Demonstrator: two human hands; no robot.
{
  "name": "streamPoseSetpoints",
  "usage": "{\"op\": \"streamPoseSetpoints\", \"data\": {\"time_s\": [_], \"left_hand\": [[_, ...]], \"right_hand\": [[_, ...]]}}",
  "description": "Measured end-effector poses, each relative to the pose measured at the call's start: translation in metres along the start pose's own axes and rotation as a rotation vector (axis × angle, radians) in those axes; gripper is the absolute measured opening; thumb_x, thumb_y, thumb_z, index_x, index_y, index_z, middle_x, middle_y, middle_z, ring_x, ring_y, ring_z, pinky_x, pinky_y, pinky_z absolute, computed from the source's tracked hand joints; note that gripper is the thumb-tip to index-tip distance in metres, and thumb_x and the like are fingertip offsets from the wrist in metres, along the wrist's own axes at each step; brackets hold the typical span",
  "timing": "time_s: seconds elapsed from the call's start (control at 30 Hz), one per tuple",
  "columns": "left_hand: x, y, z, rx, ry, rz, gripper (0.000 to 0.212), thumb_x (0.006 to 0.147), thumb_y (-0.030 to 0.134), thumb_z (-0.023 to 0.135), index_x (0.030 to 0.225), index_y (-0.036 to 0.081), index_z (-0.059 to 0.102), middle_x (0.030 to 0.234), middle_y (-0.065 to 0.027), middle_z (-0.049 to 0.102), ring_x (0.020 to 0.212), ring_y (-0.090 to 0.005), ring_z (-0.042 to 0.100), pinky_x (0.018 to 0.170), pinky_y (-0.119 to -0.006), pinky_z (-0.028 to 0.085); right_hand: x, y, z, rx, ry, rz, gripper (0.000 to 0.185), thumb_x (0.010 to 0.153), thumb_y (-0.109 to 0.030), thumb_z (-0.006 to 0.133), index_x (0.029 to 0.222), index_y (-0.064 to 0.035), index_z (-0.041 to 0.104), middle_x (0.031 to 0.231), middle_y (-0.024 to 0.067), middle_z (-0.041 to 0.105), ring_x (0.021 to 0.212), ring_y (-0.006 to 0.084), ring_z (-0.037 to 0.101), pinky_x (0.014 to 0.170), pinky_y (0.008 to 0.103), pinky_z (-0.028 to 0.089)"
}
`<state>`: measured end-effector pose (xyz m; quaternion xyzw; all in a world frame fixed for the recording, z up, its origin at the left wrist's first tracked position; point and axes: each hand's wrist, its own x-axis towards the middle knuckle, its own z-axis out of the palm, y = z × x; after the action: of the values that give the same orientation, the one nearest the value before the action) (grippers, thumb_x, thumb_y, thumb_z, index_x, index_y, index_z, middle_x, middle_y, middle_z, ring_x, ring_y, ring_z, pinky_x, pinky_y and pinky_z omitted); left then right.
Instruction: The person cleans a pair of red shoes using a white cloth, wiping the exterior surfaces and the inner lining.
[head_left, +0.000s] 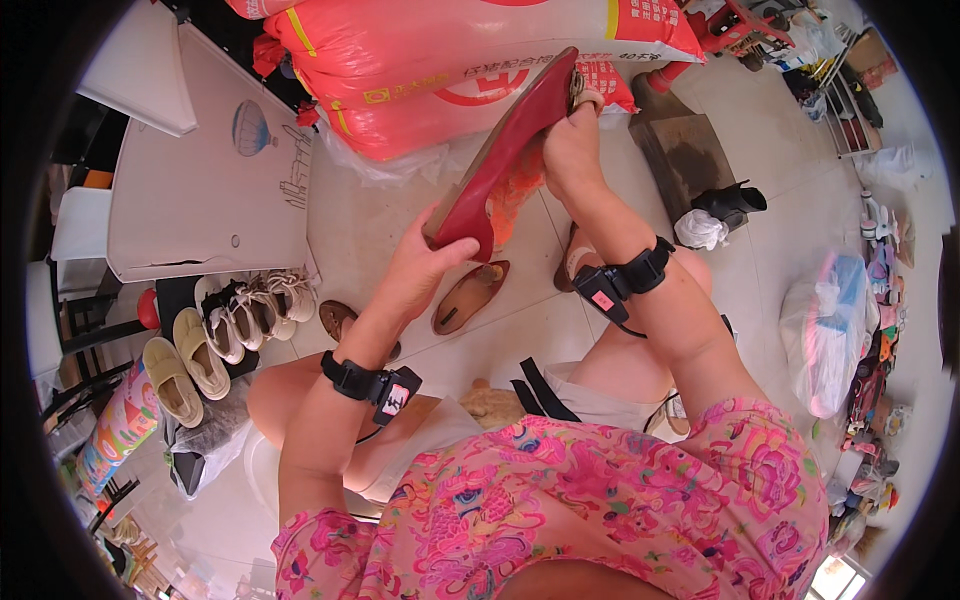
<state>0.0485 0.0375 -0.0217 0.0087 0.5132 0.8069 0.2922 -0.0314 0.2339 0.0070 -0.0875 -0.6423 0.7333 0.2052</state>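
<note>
A red slip-on shoe (510, 157) is held up on its side, slanting from lower left to upper right. My left hand (427, 262) grips its heel end, thumb across the red side. At the toe end, by a metallic ornament (576, 84), my right hand (574, 146) is closed around the shoe, with some fingers hidden. Orange cloth or mesh (514, 196) shows behind the shoe, under my right wrist; whether that hand touches it I cannot tell. Below, a second shoe (471, 298) with a tan insole stands on the tiled floor between my feet.
Red and white sacks (450, 82) are stacked ahead. A folded table (210, 165) leans at left, above a row of canvas shoes (255, 307). To the right are a dark wooden block (682, 154), a black boot (731, 201) and a crumpled white bag (701, 229).
</note>
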Motion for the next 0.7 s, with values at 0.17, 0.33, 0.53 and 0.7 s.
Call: {"op": "streamPoseSetpoints", "data": {"time_s": [0.17, 0.33, 0.53, 0.7], "left_hand": [[0.004, 0.004, 0.001, -0.082, 0.083, 0.128, 0.060, 0.081, 0.025, 0.069, 0.131, 0.003, 0.044, 0.112, -0.0025, 0.056, 0.099, -0.0118, 0.052, 0.087, -0.028, 0.042], [0.014, 0.004, -0.005, -0.200, 0.104, 0.239, 0.060, 0.082, 0.028, 0.069, 0.130, 0.001, 0.045, 0.119, -0.0064, 0.057, 0.110, -0.0159, 0.054, 0.095, -0.031, 0.042], [0.016, 0.031, -0.012, -0.117, 0.192, 0.359, 0.052, 0.082, 0.014, 0.069, 0.127, -0.001, 0.049, 0.113, -0.0065, 0.060, 0.102, -0.0147, 0.057, 0.090, -0.028, 0.045], [0.023, 0.036, -0.018, 0.043, 0.348, 0.445, 0.052, 0.081, 0.013, 0.070, 0.127, -0.002, 0.048, 0.112, -0.0072, 0.060, 0.101, -0.0143, 0.057, 0.090, -0.028, 0.045]], "right_hand": [[0.003, 0.004, -0.004, -0.013, -0.036, 0.000, 0.022, 0.094, -0.005, 0.050, 0.114, -0.0022, 0.043, 0.110, 0.0086, 0.053, 0.090, 0.0155, 0.058, 0.079, 0.0304, 0.051], [0.007, 0.010, -0.004, -0.140, -0.025, -0.088, 0.009, 0.092, -0.005, 0.053, 0.097, -0.0014, 0.047, 0.099, 0.0068, 0.056, 0.089, 0.0126, 0.058, 0.074, 0.0284, 0.051], [-0.002, -0.011, -0.003, -0.317, -0.023, 0.173, 0.014, 0.087, -0.011, 0.062, 0.091, -0.0002, 0.054, 0.085, 0.0072, 0.062, 0.081, 0.0146, 0.061, 0.068, 0.0283, 0.050], [0.000, 0.003, -0.011, -0.415, -0.011, -0.131, 0.021, 0.086, -0.015, 0.064, 0.098, 0.0010, 0.056, 0.088, 0.0085, 0.062, 0.081, 0.0178, 0.059, 0.074, 0.0308, 0.048]]}}
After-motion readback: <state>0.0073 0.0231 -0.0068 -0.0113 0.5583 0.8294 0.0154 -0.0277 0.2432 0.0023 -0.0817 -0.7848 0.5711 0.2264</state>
